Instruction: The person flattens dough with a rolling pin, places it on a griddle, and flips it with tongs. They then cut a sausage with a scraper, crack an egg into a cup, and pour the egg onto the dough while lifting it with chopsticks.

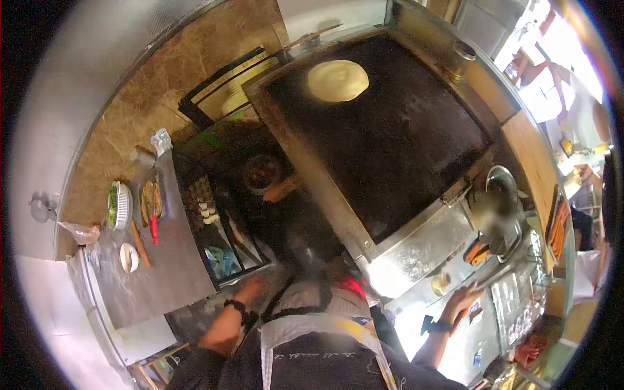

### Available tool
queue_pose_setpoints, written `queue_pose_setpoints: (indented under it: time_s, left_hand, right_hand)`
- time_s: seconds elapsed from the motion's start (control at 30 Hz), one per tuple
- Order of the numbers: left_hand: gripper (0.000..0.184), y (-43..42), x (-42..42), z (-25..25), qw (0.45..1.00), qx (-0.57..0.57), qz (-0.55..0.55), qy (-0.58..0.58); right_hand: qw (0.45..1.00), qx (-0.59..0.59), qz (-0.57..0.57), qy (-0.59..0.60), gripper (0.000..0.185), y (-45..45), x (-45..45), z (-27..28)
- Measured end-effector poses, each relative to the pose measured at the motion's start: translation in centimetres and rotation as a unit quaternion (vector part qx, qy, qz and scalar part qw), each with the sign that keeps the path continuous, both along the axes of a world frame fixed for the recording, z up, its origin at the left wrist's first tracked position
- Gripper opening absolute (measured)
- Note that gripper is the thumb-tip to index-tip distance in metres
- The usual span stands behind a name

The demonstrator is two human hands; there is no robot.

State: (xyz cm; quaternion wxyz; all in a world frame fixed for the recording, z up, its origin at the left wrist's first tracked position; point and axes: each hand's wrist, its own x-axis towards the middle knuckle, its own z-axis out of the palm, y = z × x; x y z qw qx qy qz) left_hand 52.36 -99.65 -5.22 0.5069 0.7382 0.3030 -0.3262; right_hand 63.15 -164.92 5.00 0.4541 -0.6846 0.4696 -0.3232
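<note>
My right hand (pixel 463 301), with a dark band at the wrist, is over the bright metal counter (pixel 416 338) to the right. An orange strip shows at its palm; the thing itself is mostly hidden. Just beyond it lies an orange-handled tool (pixel 478 252). My left hand (pixel 252 290) is low beside the near edge of the black ingredient tray (pixel 224 281), its fingers smeared by motion. A round pale flatbread or pancake (pixel 338 80) lies near the far left of the dark griddle (pixel 390 136), apart from both hands.
A pot of dark sauce (pixel 262 171) stands left of the griddle. On the left worktop (pixel 175 273) are a white basket of greens (pixel 119 205), red-handled tongs (pixel 154 229) and a small white bowl (pixel 129 258). A steel bowl (pixel 504 179) sits right; other people are beyond.
</note>
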Motion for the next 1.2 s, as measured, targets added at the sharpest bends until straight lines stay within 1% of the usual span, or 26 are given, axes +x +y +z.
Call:
queue_pose_setpoints:
  time_s: [0.03,0.07,0.13,0.17,0.2,0.23,0.27,0.3,0.33,0.37,0.4,0.47,0.5,0.53,0.6,0.63,0.67,0.7,0.73,0.8,0.83,0.9,1.0,1.03,1.13,1.2]
  left_hand:
    - [0.032,0.4,1.2,-1.3,0.983,0.047,-0.154,-0.082]
    - [0.032,-0.2,3.4,-0.4,0.984,0.049,-0.152,-0.082]
    - [0.031,-2.8,7.9,3.4,0.997,-0.057,-0.001,0.042]
    - [0.031,-1.6,8.0,1.6,0.997,-0.057,-0.001,0.045]
    - [0.028,-0.2,8.8,-0.7,0.992,-0.074,-0.087,-0.055]
    - [0.024,0.9,9.6,-2.8,0.969,-0.092,-0.172,-0.154]
    - [0.024,1.9,10.7,-5.0,0.968,-0.095,-0.173,-0.155]
    - [0.027,3.3,12.7,-6.8,0.933,-0.044,-0.325,-0.149]
    - [0.030,3.3,15.2,-5.1,0.873,0.013,-0.467,-0.142]
    - [0.030,3.0,16.0,-3.0,0.897,0.037,-0.414,-0.151]
    - [0.030,2.9,17.8,-2.3,0.895,0.034,-0.419,-0.152]
    - [0.029,3.7,20.1,-2.0,0.939,0.076,-0.334,0.001]
    - [0.030,4.8,20.6,-1.8,0.961,0.006,-0.258,-0.103]
    - [0.030,6.3,22.0,-1.8,0.958,0.004,-0.267,-0.104]
    - [0.029,8.6,24.7,-2.4,0.947,-0.003,-0.277,-0.163]
    - [0.029,9.6,25.4,-2.5,0.945,-0.010,-0.282,-0.164]
    - [0.028,10.6,26.3,-2.5,0.934,0.025,-0.281,-0.219]
    - [0.027,11.5,26.9,-2.5,0.919,0.061,-0.278,-0.273]
    - [0.027,12.6,27.2,-2.8,0.918,0.055,-0.283,-0.273]
    - [0.025,14.9,27.5,-4.0,0.954,0.077,-0.199,-0.212]
    - [0.025,16.1,27.5,-5.0,0.952,0.074,-0.206,-0.212]
    - [0.025,18.1,27.7,-7.4,0.863,0.164,-0.390,-0.275]
    - [0.026,19.9,27.6,-10.2,0.644,0.273,-0.622,-0.351]
    - [0.026,20.3,27.8,-10.4,0.640,0.267,-0.626,-0.355]
    - [0.026,21.3,28.2,-10.0,0.768,0.155,-0.507,-0.360]
    - [0.027,21.8,28.2,-9.3,0.837,0.073,-0.416,-0.347]
  right_hand:
    - [0.997,-0.001,0.001,-0.080,0.046,0.5,-0.5,0.7]
    - [0.987,-0.001,0.000,-0.162,0.049,1.2,-1.2,1.3]
    - [0.976,-0.010,-0.028,-0.214,0.047,6.0,0.9,7.5]
    - [0.974,-0.005,0.036,-0.224,0.048,6.2,0.8,7.6]
    - [0.968,-0.001,0.098,-0.233,0.048,6.4,0.7,7.8]
    - [0.941,0.130,0.011,-0.311,0.046,9.4,3.5,10.7]
    - [0.885,0.256,-0.075,-0.381,0.044,13.3,6.6,13.5]
    - [0.939,0.192,0.136,-0.250,0.041,16.3,7.9,13.9]
    - [0.928,0.120,0.337,-0.102,0.038,19.0,8.9,14.3]
    - [0.908,0.220,0.342,-0.098,0.030,22.4,10.6,15.1]
    - [0.869,0.269,0.415,-0.017,0.026,25.4,13.1,17.7]
    - [0.791,0.380,0.480,0.014,0.024,30.7,16.9,16.4]
    - [0.777,0.381,0.495,0.078,0.022,33.5,19.2,16.8]
    - [0.722,0.432,0.533,0.087,0.019,35.1,21.4,14.4]
    - [0.706,0.513,0.485,0.061,0.017,39.9,25.2,13.2]
    - [0.726,0.483,0.483,0.072,0.020,42.0,27.1,12.2]
    - [0.727,0.493,0.474,0.058,0.023,43.5,29.3,9.1]
    - [0.718,0.520,0.460,0.049,0.025,45.1,31.0,8.3]
    - [0.723,0.519,0.454,0.049,0.025,46.7,32.6,7.6]
    - [0.776,0.442,0.448,0.037,0.026,49.7,35.9,6.8]
    - [0.780,0.442,0.441,0.035,0.026,50.8,37.1,7.3]
    - [0.753,0.538,0.378,-0.003,0.026,52.7,39.3,8.8]
    - [0.777,0.505,0.375,-0.023,0.026,53.4,41.3,9.0]
    - [0.792,0.477,0.381,-0.013,0.023,53.5,40.7,9.8]
    - [0.797,0.421,0.433,0.004,0.021,51.5,36.6,11.8]
    - [0.803,0.263,0.521,0.121,0.019,48.3,32.4,13.9]
